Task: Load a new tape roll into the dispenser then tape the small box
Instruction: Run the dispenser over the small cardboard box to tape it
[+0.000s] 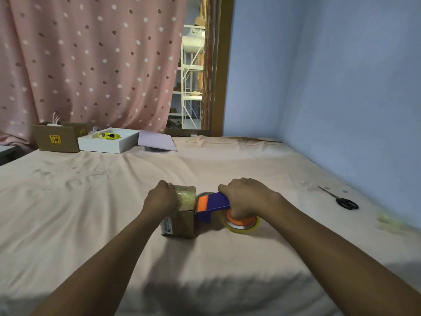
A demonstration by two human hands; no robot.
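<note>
My forearms reach over the bed [227, 258]. My left hand [160, 198] presses on the small box [182, 221], fingers curled over its taped top. My right hand [245, 197] is wrapped around the dispenser [211, 205], whose orange edge touches the box's right side. The tape roll [241, 224] sits in it, under my palm. Scissors [340, 199] lie well apart, right.

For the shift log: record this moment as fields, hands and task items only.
surface: bed sheet
left hand: pressing on small box
right hand: gripping tape dispenser
dispenser position: against the box's right side
tape roll: mounted on dispenser
box top: already shows tape
scissors: far right, untouched
</note>
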